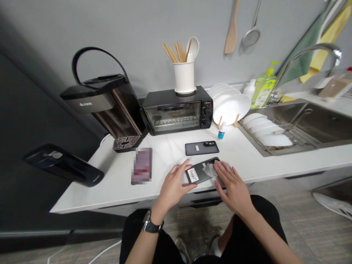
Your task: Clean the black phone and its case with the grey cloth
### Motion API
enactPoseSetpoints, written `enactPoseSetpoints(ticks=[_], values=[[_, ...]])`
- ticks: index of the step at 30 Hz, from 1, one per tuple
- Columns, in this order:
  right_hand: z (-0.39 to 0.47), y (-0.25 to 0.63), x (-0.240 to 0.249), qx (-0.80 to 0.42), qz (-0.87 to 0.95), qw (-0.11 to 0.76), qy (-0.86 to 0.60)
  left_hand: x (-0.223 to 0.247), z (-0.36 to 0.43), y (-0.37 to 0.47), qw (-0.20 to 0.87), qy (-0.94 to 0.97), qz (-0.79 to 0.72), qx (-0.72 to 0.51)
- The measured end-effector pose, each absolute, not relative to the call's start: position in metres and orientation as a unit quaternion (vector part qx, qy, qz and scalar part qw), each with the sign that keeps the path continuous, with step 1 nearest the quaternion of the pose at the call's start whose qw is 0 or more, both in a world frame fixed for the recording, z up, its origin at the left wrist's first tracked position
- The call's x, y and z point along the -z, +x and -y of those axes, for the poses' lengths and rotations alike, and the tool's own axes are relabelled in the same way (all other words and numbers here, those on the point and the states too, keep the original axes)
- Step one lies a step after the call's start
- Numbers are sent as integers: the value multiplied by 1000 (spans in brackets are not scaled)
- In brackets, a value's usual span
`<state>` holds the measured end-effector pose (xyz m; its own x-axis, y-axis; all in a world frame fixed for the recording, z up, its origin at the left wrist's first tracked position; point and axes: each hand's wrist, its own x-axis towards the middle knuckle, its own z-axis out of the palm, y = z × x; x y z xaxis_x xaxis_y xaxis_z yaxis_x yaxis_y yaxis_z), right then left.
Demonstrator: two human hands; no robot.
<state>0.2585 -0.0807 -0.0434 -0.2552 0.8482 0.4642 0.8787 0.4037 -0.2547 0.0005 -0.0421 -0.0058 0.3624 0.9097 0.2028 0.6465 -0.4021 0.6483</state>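
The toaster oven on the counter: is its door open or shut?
Shut: the glass door lies flush against the front of the oven.

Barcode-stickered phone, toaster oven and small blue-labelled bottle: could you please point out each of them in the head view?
Barcode-stickered phone (202,176): head view, on its dark back.
Toaster oven (177,117): head view, on its glass door.
Small blue-labelled bottle (221,134): head view, on its label.

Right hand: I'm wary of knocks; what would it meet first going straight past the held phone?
Beyond the held phone, the right hand would probably meet the black-rimmed phone or case first, if kept low.
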Motion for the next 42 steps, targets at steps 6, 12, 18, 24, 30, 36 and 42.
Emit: enactPoseSetpoints(ticks=[6, 12, 18, 24, 30, 36, 42], values=[[61, 217, 35, 5, 779, 302, -550, 12, 36, 4, 239, 788, -491, -284], [89, 171, 26, -48, 819, 317, -475, 14, 37, 2, 256, 778, -502, -278], [77, 262, 38, 17, 774, 282, -567, 9, 36, 5, 244, 776, -503, -292], [51, 233, 31, 15, 761, 294, -578, 11, 37, 8, 251, 770, -507, -297], [88, 173, 25, -48, 822, 311, -474, 14, 36, 4, 259, 769, -508, -287], [79, 259, 38, -3, 787, 283, -549, 10, 36, 6, 252, 773, -503, -293], [49, 237, 35, 13, 762, 299, -575, 11, 34, 9, 248, 775, -504, -290]])
